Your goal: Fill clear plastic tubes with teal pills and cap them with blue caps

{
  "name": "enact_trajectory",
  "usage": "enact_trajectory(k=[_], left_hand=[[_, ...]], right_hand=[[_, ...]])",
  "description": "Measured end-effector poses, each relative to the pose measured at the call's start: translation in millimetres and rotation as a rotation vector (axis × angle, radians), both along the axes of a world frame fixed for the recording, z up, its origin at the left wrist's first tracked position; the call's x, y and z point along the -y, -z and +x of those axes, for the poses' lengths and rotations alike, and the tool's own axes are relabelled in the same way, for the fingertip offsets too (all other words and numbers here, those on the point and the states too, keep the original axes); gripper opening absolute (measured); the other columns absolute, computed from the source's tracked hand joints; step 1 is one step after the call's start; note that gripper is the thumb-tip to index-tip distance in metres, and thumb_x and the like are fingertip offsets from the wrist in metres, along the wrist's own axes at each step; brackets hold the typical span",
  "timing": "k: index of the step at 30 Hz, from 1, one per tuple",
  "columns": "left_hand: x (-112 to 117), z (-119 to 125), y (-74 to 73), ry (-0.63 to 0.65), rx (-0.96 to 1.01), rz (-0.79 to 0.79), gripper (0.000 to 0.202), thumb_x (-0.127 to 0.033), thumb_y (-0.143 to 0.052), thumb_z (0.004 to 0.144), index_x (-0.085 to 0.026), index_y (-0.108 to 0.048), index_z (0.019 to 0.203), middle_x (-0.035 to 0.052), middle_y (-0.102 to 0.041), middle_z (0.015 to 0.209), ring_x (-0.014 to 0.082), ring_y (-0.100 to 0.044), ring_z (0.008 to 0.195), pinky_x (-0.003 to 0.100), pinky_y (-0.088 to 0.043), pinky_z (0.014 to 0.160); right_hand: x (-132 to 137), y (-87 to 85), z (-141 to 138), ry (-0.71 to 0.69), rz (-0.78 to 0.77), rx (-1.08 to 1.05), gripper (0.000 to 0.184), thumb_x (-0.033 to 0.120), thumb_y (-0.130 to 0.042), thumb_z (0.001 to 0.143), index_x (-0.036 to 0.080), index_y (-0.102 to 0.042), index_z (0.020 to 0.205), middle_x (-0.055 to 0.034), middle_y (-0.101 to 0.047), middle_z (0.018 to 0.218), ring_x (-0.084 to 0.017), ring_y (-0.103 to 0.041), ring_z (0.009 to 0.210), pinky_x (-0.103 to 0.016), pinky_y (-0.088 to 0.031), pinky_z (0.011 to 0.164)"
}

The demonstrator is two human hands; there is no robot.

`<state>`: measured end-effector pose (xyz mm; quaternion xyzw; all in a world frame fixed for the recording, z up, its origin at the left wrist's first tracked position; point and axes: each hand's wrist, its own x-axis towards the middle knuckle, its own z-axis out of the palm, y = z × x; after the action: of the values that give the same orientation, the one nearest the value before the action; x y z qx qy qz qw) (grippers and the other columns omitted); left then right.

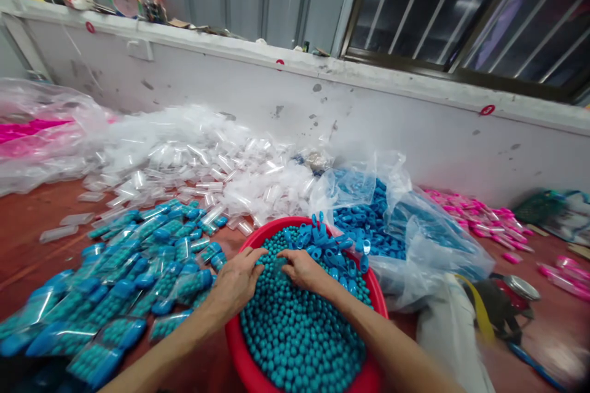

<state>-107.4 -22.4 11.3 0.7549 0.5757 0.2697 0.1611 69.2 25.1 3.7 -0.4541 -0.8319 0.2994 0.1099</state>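
A red basin (234,344) full of small teal beads (304,325) stands in front of me. My left hand (243,273) is over its left rim, with thumb and forefinger bent and a gap between their tips. My right hand (302,269) reaches over the beads from the right, its fingers curled towards the left hand. A hazy, see-through patch shows at the right fingertips; I cannot make out what it is. Blue plastic caps (322,242) lie heaped on the beads at the basin's far right side.
Bead-filled clear tubes with blue ends (115,301) cover the floor at left. Empty clear tubes (193,166) are piled behind. A plastic bag of blue caps (373,215) lies behind right, near pink pieces (483,218). A white sack (454,331) sits at right; a wall (350,116) runs behind.
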Motion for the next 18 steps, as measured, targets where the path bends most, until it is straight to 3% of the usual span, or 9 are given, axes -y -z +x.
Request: enact_trajectory(k=[3,5,7,9,13,18], left_hand=[[7,-6,-0.4,0.046,-0.004,-0.048,0.034,-0.018,-0.034,0.082,-0.018,-0.054,0.11,0.0077,-0.06,0.104,0.0204,-0.055,0.096,0.032,-0.041,0.084],[12,-8,-1.9,0.109,-0.02,-0.086,0.035,-0.016,-0.035,0.081,-0.018,-0.054,0.11,0.007,-0.059,0.106,0.02,-0.053,0.098,0.032,-0.039,0.086],[19,-5,-3.2,0.205,-0.053,-0.129,0.036,-0.014,-0.039,0.078,-0.02,-0.054,0.11,0.0052,-0.059,0.105,0.0199,-0.052,0.098,0.032,-0.038,0.087],[25,1,-3.6,0.303,-0.087,-0.174,0.042,-0.011,-0.044,0.073,-0.024,-0.052,0.112,0.003,-0.058,0.102,0.0199,-0.051,0.096,0.032,-0.038,0.086],[31,19,-1.5,0.407,-0.076,-0.227,0.053,-0.009,-0.05,0.069,-0.031,-0.048,0.117,0.0009,-0.055,0.104,0.0197,-0.048,0.097,0.031,-0.037,0.086],[27,33,-2.5,0.428,0.15,-0.195,0.028,-0.019,-0.045,0.079,-0.029,-0.058,0.102,0.0004,-0.056,0.099,0.0161,-0.05,0.094,0.025,-0.036,0.084]], right_hand=[[11,4.5,9,0.015,-0.165,-0.04,0.033,0.007,-0.05,0.068,0.017,-0.063,0.097,-0.0015,-0.064,0.085,-0.017,-0.057,0.083,-0.023,-0.042,0.071],[15,5.6,18,0.027,-0.326,-0.055,0.028,0.01,-0.052,0.067,0.016,-0.064,0.091,0.0006,-0.061,0.071,-0.013,-0.055,0.063,-0.022,-0.042,0.058],[15,5.1,27,0.025,-0.518,-0.07,0.022,0.012,-0.051,0.067,0.015,-0.063,0.085,0.005,-0.052,0.054,-0.008,-0.043,0.042,-0.019,-0.036,0.043],[15,3.5,34,0.012,-0.692,-0.104,0.018,0.013,-0.05,0.068,0.015,-0.061,0.081,0.0084,-0.043,0.046,-0.004,-0.032,0.034,-0.016,-0.028,0.036],[15,0.7,41,-0.009,-0.888,-0.22,0.015,0.018,-0.047,0.072,0.018,-0.056,0.085,0.0081,-0.044,0.053,-0.002,-0.027,0.033,-0.013,-0.023,0.033],[25,-3.2,40,-0.014,-0.973,-0.384,0.02,0.034,-0.047,0.078,0.019,-0.053,0.089,0.006,-0.049,0.062,-0.001,-0.024,0.034,-0.013,-0.021,0.033]])
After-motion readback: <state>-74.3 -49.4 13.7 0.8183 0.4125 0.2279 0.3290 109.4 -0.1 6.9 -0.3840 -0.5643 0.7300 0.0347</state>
